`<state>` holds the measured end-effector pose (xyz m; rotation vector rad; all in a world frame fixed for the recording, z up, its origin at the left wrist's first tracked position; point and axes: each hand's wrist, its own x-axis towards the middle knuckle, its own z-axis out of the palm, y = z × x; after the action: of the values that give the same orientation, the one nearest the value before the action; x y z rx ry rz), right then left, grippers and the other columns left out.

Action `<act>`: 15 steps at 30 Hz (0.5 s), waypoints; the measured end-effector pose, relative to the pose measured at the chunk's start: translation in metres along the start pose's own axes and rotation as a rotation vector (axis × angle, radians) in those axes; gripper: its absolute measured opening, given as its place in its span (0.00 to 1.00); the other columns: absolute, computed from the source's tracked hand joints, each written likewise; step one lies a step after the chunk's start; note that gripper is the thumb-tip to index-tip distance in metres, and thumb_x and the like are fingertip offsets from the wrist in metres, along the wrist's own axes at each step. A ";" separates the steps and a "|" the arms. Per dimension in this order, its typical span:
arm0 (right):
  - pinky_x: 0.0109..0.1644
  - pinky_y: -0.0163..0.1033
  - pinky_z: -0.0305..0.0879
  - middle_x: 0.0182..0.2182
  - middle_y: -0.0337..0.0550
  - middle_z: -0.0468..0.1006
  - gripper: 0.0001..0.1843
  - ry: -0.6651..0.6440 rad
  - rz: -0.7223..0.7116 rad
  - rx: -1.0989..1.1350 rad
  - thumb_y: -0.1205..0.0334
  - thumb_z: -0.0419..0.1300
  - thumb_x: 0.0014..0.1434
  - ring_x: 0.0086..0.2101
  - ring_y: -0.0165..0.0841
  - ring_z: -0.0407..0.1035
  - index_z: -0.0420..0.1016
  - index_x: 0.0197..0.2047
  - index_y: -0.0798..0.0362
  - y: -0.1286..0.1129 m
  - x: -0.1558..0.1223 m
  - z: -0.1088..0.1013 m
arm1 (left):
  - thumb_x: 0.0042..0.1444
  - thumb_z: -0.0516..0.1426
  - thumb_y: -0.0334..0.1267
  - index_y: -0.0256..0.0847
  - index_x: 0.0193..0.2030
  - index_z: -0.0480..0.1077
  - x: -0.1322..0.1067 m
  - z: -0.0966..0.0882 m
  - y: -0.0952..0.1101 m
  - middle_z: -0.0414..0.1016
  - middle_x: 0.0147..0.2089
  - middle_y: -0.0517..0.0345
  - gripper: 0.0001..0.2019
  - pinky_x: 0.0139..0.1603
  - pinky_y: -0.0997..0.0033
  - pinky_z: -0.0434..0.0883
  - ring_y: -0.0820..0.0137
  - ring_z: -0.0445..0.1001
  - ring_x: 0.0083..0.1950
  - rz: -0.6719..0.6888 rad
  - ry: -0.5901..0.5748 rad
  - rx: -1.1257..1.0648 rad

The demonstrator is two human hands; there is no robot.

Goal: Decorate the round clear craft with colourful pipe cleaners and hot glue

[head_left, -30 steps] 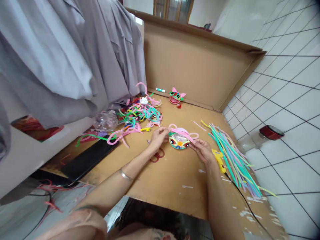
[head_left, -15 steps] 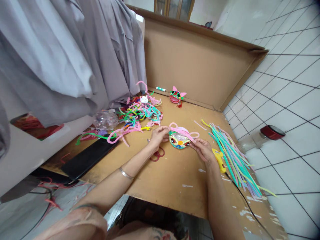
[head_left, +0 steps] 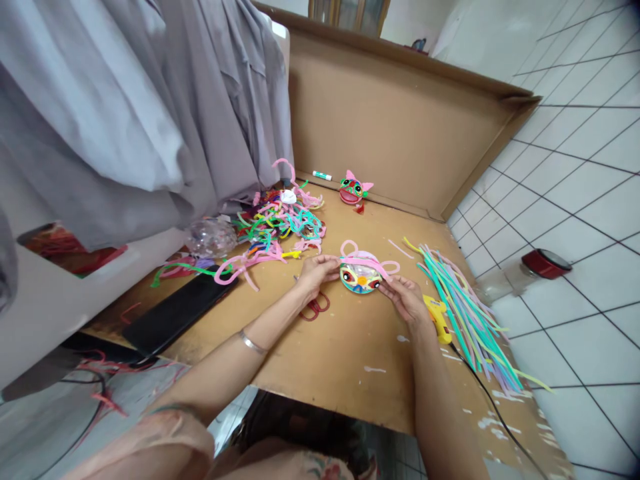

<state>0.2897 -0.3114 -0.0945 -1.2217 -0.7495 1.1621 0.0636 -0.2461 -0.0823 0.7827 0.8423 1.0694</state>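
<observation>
A small round animal-face craft (head_left: 361, 283) with red-and-black eyes and an orange nose is held over the table between my hands. Across its top runs a pink pipe cleaner (head_left: 367, 263), bent into a loop at each side like ears. My left hand (head_left: 320, 273) pinches the pink pipe cleaner at the left edge of the face. At the right edge, my right hand (head_left: 404, 297) pinches its other end, fingers against the rim. Red-handled scissors (head_left: 316, 308) lie partly under my left wrist. Right of my right hand is a yellow glue gun (head_left: 438, 320).
A bundle of pastel pipe cleaners (head_left: 465, 320) lies on the right. Tangled pipe cleaner pieces (head_left: 285, 223) are heaped at the back left, near a black tray-like object (head_left: 175, 313). A finished-looking animal face (head_left: 353, 190) and a glue stick (head_left: 322, 175) are by the cardboard wall (head_left: 390, 127).
The pink pipe cleaner sits closer along the top of the face, and its left loop stands higher. Both hands have shifted only slightly.
</observation>
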 end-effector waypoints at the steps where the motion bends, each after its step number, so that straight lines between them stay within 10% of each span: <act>1: 0.48 0.42 0.72 0.24 0.35 0.79 0.20 0.005 -0.002 0.000 0.50 0.78 0.30 0.30 0.29 0.73 0.77 0.23 0.51 0.001 0.000 0.000 | 0.31 0.70 0.41 0.35 0.27 0.72 0.001 0.000 -0.002 0.77 0.29 0.56 0.17 0.38 0.71 0.73 0.72 0.76 0.31 0.000 -0.001 -0.006; 15: 0.45 0.41 0.73 0.25 0.38 0.79 0.17 0.027 -0.032 -0.006 0.51 0.75 0.36 0.30 0.31 0.74 0.77 0.25 0.50 0.008 0.003 0.000 | 0.36 0.69 0.38 0.35 0.22 0.72 0.011 0.001 -0.017 0.73 0.24 0.60 0.12 0.42 0.70 0.73 0.76 0.73 0.27 0.038 0.028 0.007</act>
<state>0.2888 -0.3088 -0.1026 -1.2240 -0.7505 1.1156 0.0742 -0.2412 -0.0989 0.7943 0.8582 1.1133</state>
